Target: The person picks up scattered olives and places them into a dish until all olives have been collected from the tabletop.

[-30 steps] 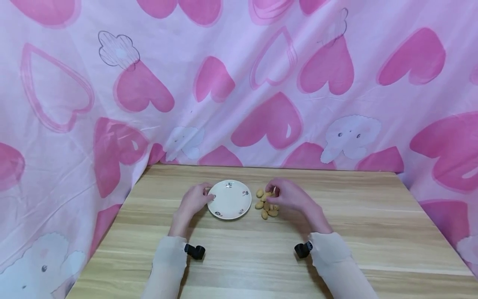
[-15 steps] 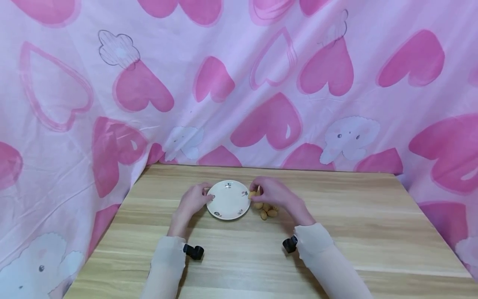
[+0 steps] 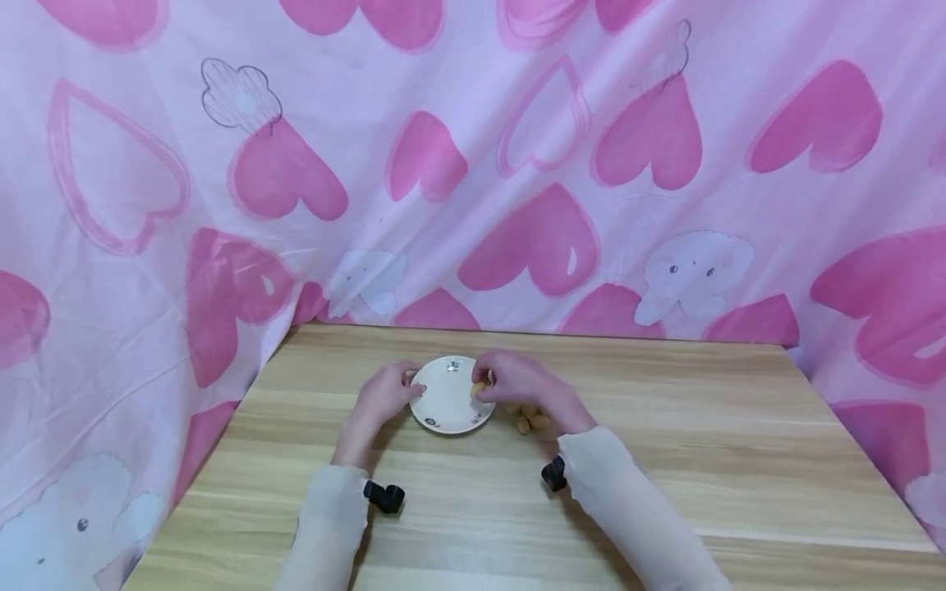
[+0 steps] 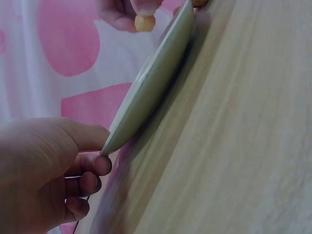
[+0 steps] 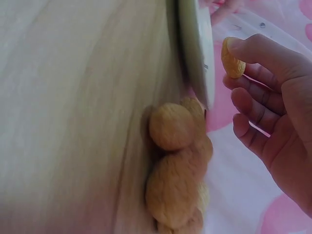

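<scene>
A round white plate point(image 3: 447, 402) with small dark prints near its rim sits on the table. My left hand point(image 3: 384, 396) pinches its left rim; in the left wrist view the thumb lies on top and the index finger is underneath. Between the thumb and fingertips of my right hand point(image 3: 517, 380) is an oval, wrinkled tan nut point(image 5: 233, 58). That hand is over the plate's right side, with the nut above the plate surface in the left wrist view. Several similar nuts point(image 5: 173, 187) lie in a group just right of the plate, partly hidden by my right hand in the head view.
The wood-grain table point(image 3: 473, 509) extends around the plate and nuts. A pink curtain point(image 3: 517, 164) printed with hearts hangs behind the table and along both sides. A small black wrist camera point(image 3: 384, 497) is strapped at each cuff.
My right hand has moved left from the group of nuts to over the plate, carrying one nut. My left hand stays at the plate's left rim.
</scene>
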`<state>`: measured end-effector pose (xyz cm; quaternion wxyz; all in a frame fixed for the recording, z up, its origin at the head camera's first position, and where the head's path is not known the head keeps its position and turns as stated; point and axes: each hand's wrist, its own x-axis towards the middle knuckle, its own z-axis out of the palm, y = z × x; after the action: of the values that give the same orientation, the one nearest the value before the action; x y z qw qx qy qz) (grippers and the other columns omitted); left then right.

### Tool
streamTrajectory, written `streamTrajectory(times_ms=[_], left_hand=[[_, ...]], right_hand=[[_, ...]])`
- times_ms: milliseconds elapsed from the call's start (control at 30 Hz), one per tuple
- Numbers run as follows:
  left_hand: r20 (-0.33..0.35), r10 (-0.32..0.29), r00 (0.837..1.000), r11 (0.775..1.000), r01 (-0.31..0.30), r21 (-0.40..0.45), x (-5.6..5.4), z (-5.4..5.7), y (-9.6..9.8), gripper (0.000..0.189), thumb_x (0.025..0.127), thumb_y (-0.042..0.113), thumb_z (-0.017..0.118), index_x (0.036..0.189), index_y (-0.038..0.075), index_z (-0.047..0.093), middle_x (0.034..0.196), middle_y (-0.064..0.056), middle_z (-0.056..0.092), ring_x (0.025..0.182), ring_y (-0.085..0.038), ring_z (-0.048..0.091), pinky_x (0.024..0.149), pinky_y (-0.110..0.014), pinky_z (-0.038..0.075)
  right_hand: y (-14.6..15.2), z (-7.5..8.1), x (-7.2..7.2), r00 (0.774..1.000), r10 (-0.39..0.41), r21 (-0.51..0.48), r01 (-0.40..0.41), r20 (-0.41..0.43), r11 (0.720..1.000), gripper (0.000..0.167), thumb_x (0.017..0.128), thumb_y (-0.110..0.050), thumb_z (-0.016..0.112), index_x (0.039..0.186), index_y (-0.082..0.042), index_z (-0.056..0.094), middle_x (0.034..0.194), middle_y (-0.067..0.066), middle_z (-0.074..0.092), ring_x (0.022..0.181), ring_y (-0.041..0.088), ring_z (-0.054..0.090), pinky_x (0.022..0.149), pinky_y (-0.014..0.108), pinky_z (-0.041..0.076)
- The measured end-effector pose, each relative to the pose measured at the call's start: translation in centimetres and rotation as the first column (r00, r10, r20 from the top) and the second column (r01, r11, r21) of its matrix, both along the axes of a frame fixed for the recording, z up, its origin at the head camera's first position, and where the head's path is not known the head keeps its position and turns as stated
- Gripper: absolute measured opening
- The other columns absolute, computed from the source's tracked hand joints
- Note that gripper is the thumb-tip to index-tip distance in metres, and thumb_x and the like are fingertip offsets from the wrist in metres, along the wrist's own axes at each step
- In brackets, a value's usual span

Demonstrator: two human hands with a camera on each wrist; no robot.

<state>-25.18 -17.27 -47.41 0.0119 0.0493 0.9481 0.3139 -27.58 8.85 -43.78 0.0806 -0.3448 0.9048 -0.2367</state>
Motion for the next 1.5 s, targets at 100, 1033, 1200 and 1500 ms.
streamTrajectory(times_ms=[100,1033,1200,1500], left_hand=[[0.001,-0.003,1.000,1.000,0.003,-0.006,-0.1,0.1,0.0,0.041,0.088,0.023,0.070,0.129,0.013,0.065,0.073,-0.002,0.056,0.061,-0.016,0.048,0.055,-0.031,0.036],[0.002,0.012,1.000,1.000,-0.012,-0.029,0.2,0.3,0.2,0.042,0.087,0.023,0.071,0.128,0.015,0.066,0.079,-0.002,0.061,0.069,-0.016,0.051,0.060,-0.030,0.038],[0.002,0.014,1.000,1.000,-0.014,-0.025,0.1,0.4,0.1,0.043,0.088,0.024,0.070,0.129,0.015,0.065,0.078,-0.002,0.059,0.067,-0.017,0.050,0.058,-0.031,0.037],[0.012,0.011,1.000,1.000,-0.011,-0.029,0.0,0.3,0.3,0.042,0.088,0.023,0.071,0.129,0.016,0.065,0.077,-0.001,0.059,0.067,-0.016,0.050,0.059,-0.031,0.037]], right_hand=[[-0.6,-0.4,-0.4,1.000,0.027,0.024,-0.027,-0.008,0.999,0.016,0.082,-0.023,0.077,0.094,-0.016,0.070,0.090,-0.006,0.065,0.084,0.011,0.058,0.078,0.026,0.049],[-0.1,-0.1,0.0,0.997,0.025,0.103,-0.018,-0.076,0.994,0.016,0.092,-0.030,0.069,0.102,-0.019,0.073,0.098,-0.008,0.065,0.087,0.008,0.059,0.082,0.028,0.050],[1.2,0.4,0.3,0.999,-0.013,0.066,0.016,-0.049,0.998,0.015,0.094,-0.027,0.068,0.104,-0.018,0.073,0.099,-0.008,0.066,0.087,0.008,0.059,0.082,0.030,0.051],[3.8,0.7,0.9,0.998,-0.049,0.009,0.050,-0.034,0.999,0.015,0.093,-0.024,0.069,0.104,-0.015,0.074,0.099,-0.006,0.068,0.089,0.013,0.061,0.082,0.033,0.052]])
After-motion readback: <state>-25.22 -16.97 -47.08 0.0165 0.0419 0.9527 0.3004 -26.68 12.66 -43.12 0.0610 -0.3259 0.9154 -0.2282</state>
